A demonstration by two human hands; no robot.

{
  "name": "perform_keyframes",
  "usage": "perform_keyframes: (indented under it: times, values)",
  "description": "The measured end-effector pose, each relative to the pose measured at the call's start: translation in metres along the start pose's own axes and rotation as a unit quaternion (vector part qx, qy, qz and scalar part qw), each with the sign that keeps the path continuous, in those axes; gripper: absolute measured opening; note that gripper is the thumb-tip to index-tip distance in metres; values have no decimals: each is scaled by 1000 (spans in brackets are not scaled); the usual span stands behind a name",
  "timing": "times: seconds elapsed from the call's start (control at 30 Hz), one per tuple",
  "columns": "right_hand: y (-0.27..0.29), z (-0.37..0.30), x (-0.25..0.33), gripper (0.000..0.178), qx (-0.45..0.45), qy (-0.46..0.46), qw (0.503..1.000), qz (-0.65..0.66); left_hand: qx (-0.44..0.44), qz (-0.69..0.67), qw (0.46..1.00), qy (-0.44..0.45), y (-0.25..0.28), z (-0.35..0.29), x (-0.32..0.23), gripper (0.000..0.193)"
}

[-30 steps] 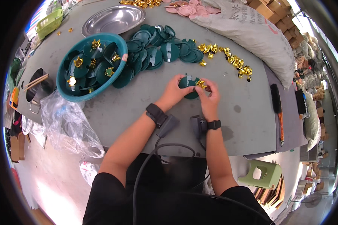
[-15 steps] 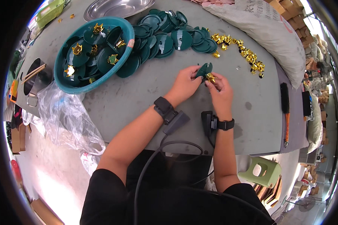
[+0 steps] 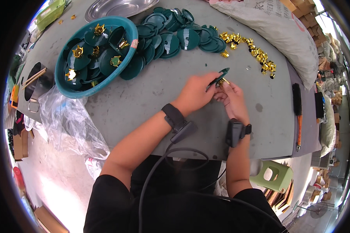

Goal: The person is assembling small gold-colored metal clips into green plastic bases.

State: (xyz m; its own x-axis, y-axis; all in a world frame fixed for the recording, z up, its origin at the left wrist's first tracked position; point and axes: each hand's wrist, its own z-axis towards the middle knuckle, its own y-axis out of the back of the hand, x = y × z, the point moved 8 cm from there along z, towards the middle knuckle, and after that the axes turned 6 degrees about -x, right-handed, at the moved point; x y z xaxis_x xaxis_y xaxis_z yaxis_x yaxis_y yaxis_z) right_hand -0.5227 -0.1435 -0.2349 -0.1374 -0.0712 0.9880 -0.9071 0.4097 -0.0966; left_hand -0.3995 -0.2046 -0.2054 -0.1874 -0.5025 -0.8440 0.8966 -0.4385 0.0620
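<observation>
My left hand [image 3: 195, 93] is closed round a dark green plastic disc [image 3: 224, 73], which is tilted nearly edge-on. Against its underside, my right hand [image 3: 235, 100] pinches a small gold crown-shaped piece [image 3: 222, 82]. The two parts touch or almost touch; my fingers hide the exact contact. Beyond my hands, a row of loose gold pieces [image 3: 256, 54] curves across the grey table [image 3: 163, 105]. Many more green discs [image 3: 188, 39] lie in an overlapping pile. To the left, a teal basin [image 3: 134, 42] holds discs, several with gold crowns on them.
A steel tray [image 3: 93, 14] lies at the back, and a stuffed white sack [image 3: 276, 35] at the far right. A brush [image 3: 297, 101] rests near the right edge. At left are a metal pot [image 3: 33, 91] with chopsticks and a clear plastic bag [image 3: 68, 120]. A green stool [image 3: 274, 176] stands below.
Both hands have shifted slightly right. The green disc has turned more edge-on, and my left hand now covers more of it. My right wrist has rotated, bringing its fingers under the gold piece.
</observation>
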Motion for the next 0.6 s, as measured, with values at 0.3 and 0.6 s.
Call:
perform_keyframes:
  times: [0.3, 0.6]
  values:
    - [40, 35, 9, 38, -175, 44, 976, -123, -115, 155, 975, 111, 38, 14, 46, 35]
    - [20, 141, 25, 69, -144, 303, 826, -452, -158, 228, 961, -1, 50, 21, 40, 19]
